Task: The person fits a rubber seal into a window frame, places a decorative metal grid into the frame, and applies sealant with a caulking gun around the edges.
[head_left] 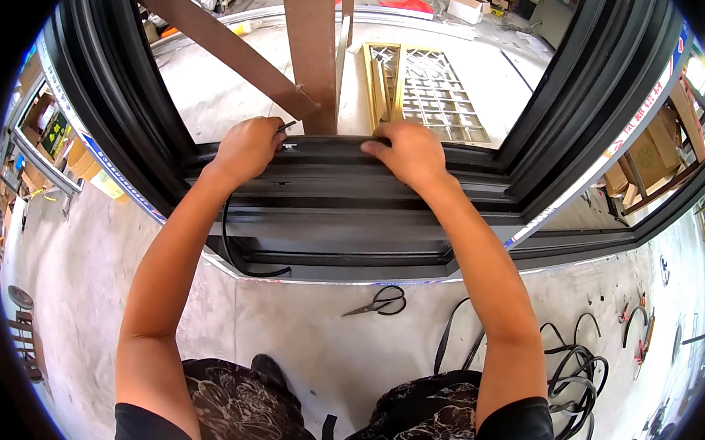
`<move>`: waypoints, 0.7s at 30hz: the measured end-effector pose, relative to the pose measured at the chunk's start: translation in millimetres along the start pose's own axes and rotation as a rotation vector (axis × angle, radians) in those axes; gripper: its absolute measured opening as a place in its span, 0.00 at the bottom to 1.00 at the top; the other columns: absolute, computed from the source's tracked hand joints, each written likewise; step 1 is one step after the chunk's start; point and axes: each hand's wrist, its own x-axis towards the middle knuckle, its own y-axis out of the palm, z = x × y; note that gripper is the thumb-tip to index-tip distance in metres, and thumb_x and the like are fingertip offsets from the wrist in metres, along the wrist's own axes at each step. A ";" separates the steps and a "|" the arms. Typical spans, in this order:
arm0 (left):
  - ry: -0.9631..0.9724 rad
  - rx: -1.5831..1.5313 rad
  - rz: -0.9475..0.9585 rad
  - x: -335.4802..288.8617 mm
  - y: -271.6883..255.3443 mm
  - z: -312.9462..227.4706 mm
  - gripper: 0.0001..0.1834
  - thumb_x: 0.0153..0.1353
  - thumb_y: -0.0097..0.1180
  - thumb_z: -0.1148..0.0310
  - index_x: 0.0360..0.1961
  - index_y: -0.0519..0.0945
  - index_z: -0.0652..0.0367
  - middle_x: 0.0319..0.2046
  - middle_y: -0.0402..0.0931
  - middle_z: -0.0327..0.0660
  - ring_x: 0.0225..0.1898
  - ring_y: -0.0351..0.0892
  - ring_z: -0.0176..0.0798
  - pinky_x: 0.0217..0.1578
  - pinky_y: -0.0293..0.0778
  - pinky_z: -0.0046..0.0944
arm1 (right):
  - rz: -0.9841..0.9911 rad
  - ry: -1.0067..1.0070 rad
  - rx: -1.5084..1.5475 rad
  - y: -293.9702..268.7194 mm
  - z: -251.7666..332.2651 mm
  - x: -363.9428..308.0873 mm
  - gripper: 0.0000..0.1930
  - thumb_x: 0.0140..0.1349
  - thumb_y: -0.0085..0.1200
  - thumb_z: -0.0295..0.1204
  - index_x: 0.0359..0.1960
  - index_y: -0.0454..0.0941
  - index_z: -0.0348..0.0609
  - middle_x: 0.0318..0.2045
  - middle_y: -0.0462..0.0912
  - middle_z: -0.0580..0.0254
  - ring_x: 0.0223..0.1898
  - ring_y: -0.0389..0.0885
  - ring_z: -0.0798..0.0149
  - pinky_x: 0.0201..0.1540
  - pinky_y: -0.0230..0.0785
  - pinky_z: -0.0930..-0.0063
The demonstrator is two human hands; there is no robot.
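Note:
A black window frame (333,213) stands before me, its lower rail crossing between my hands. My left hand (249,148) is closed at the rail's left part, pinching a thin black rubber strip (225,225). A short end of the strip pokes out past the fingers; the rest hangs below the wrist and curls over the bottom of the frame. Farther right, my right hand (410,154) is closed over the rail's far edge, thumb on the near side. What its fingers hold is hidden.
Scissors (380,303) with black handles lie on the concrete floor below the frame. Coiled black strip (579,375) lies at the right. Beyond the opening are a brown steel post (312,50) with a diagonal brace and a gold-framed grille (439,89). Cardboard (651,160) leans at the right.

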 end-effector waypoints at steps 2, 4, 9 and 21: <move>-0.010 -0.045 0.009 1.2 1.0 1.7 0.11 0.66 0.50 0.66 0.34 0.76 0.65 0.29 0.78 0.54 0.36 0.77 0.60 0.39 0.71 0.52 | 0.072 0.068 0.029 -1.2 9.4 7.8 0.16 0.55 0.62 0.45 0.28 0.84 0.44 0.26 0.82 0.54 0.34 0.81 0.49 0.39 0.73 0.58; -0.019 -0.013 0.015 -1.0 -1.0 -0.7 0.11 0.66 0.50 0.66 0.35 0.76 0.65 0.29 0.78 0.54 0.36 0.77 0.60 0.39 0.71 0.51 | 0.076 0.070 0.011 -0.6 11.9 8.2 0.16 0.55 0.62 0.45 0.28 0.85 0.44 0.25 0.82 0.54 0.34 0.81 0.49 0.38 0.73 0.57; -0.006 -0.036 -0.025 -1.6 1.4 4.8 0.10 0.64 0.52 0.66 0.34 0.78 0.62 0.29 0.78 0.53 0.37 0.77 0.59 0.40 0.71 0.53 | 0.068 -0.021 0.039 1.6 24.2 4.6 0.15 0.56 0.61 0.43 0.27 0.84 0.44 0.28 0.82 0.53 0.36 0.81 0.48 0.39 0.72 0.56; -0.001 -0.026 -0.011 -0.1 3.4 6.1 0.12 0.65 0.51 0.64 0.34 0.76 0.64 0.30 0.78 0.52 0.36 0.77 0.59 0.39 0.71 0.51 | 0.127 -0.003 -0.047 13.9 42.0 21.3 0.15 0.57 0.60 0.44 0.26 0.84 0.45 0.25 0.82 0.53 0.33 0.81 0.46 0.36 0.72 0.56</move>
